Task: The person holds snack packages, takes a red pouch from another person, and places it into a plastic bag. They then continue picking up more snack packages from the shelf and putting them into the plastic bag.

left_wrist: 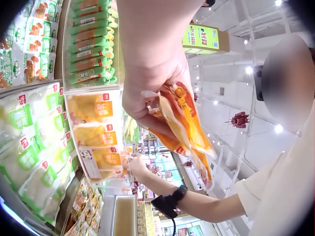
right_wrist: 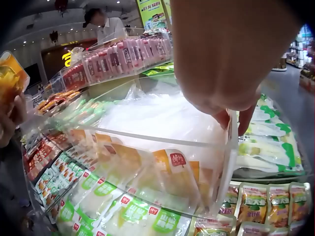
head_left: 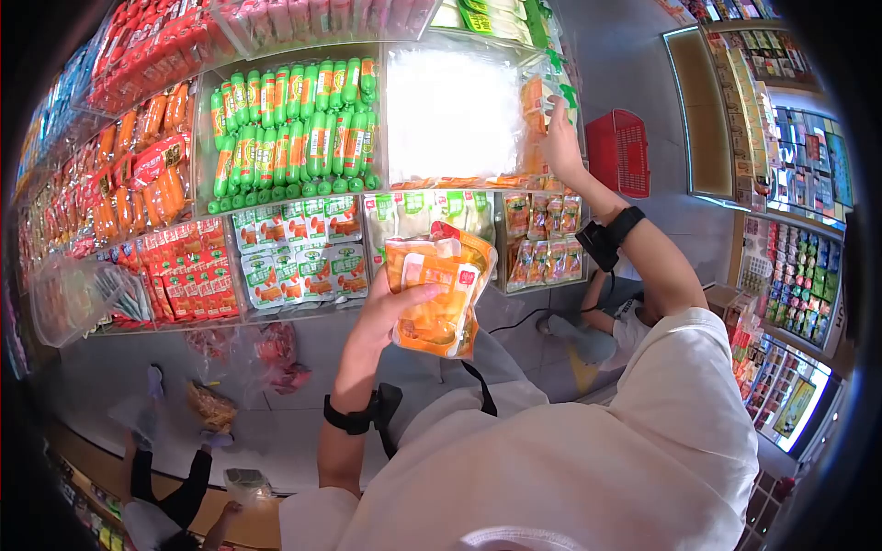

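My left hand point(head_left: 375, 308) grips a small stack of orange snack packets point(head_left: 432, 308), thumb across the front. In the left wrist view, the packets point(left_wrist: 189, 123) hang edge-on below the palm. My right hand point(head_left: 562, 147) reaches to the right side of a clear bin, beside orange packets point(head_left: 533, 96) standing along that side. In the right wrist view, its fingers point(right_wrist: 246, 120) straddle the bin's clear wall point(right_wrist: 227, 172); whether they pinch a packet I cannot tell. White plastic wrap point(right_wrist: 162, 120) fills the bin's middle, and orange packets point(right_wrist: 172, 164) line its front wall.
Green-wrapped sausages point(head_left: 294, 119) fill the bin to the left. Along the front lie white-and-green packets point(head_left: 432, 211), red packets point(head_left: 188, 271) and small pouches point(head_left: 542, 239). A red basket point(head_left: 617, 151) stands on the floor to the right. Another person point(head_left: 170, 500) is at the lower left.
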`<action>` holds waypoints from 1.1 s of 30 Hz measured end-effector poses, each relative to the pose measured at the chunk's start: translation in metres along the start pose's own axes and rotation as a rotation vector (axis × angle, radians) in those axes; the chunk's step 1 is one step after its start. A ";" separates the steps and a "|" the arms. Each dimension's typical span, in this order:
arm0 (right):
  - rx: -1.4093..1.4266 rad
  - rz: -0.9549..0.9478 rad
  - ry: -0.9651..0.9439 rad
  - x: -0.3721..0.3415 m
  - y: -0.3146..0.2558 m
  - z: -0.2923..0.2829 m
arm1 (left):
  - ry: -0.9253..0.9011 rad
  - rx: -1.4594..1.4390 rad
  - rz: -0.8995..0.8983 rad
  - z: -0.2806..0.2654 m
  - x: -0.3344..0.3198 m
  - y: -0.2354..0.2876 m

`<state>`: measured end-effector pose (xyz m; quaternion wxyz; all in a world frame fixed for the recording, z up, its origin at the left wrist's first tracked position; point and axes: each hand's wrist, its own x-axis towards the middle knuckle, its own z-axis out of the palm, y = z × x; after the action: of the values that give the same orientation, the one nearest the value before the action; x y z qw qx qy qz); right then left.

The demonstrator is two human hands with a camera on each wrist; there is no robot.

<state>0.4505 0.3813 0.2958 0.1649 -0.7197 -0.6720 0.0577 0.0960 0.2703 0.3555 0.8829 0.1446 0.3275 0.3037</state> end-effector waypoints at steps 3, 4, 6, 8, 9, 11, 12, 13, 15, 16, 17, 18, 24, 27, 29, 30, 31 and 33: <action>0.039 0.079 -0.084 0.007 -0.003 -0.007 | 0.000 -0.021 -0.003 -0.001 0.003 -0.002; 0.045 0.092 -0.105 0.008 -0.002 -0.008 | -0.006 -0.042 -0.006 -0.001 0.003 -0.003; 0.096 0.129 -0.138 0.008 -0.002 -0.010 | 0.011 -0.085 -0.008 0.001 0.002 -0.004; 0.186 0.176 -0.158 0.008 -0.003 -0.014 | 0.055 -0.124 -0.002 0.006 0.003 -0.001; 0.139 0.102 -0.076 0.008 -0.007 -0.020 | 0.057 -0.131 0.001 0.007 0.004 0.000; 0.048 -0.045 0.087 0.002 -0.026 -0.044 | 0.063 -0.146 0.008 0.008 0.007 0.001; 0.081 -0.034 0.130 -0.002 -0.046 -0.063 | 0.061 -0.159 0.001 0.008 0.010 0.001; 0.274 0.060 0.029 -0.009 -0.069 -0.082 | 0.056 -0.171 -0.009 0.009 0.013 0.000; 0.722 0.208 -0.223 -0.033 -0.084 -0.095 | 0.047 -0.184 -0.032 0.017 0.018 0.000; 1.028 0.325 -0.450 -0.046 -0.101 -0.106 | 0.042 -0.183 -0.042 0.023 0.022 0.001; 1.060 0.434 -0.609 -0.055 -0.122 -0.121 | 0.036 -0.182 -0.051 0.029 0.026 0.002; 1.128 0.459 -0.638 -0.066 -0.131 -0.122 | 0.013 -0.148 -0.039 0.036 0.030 0.003; 1.089 0.471 -0.428 -0.088 -0.117 -0.118 | -0.002 -0.021 -0.080 0.056 0.042 -0.001; 1.216 0.631 -0.329 -0.089 -0.098 -0.125 | -0.030 -0.058 -0.060 0.052 0.046 -0.002; 1.355 0.713 -0.272 -0.094 -0.086 -0.125 | -0.129 -0.124 -0.049 0.052 0.049 -0.004; 1.468 0.754 -0.246 -0.096 -0.085 -0.126 | -0.121 -0.075 -0.053 0.057 0.045 -0.002; 1.560 0.796 -0.294 -0.097 -0.082 -0.126 | -0.180 -0.117 -0.053 0.055 0.046 -0.005; 1.745 0.875 -0.397 -0.100 -0.076 -0.124 | -0.297 -0.198 -0.050 0.051 0.049 -0.011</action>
<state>0.4068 0.2661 0.4222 0.4851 -0.5080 -0.0849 0.7067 0.1641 0.2899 0.3641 0.9388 0.0921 0.1654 0.2878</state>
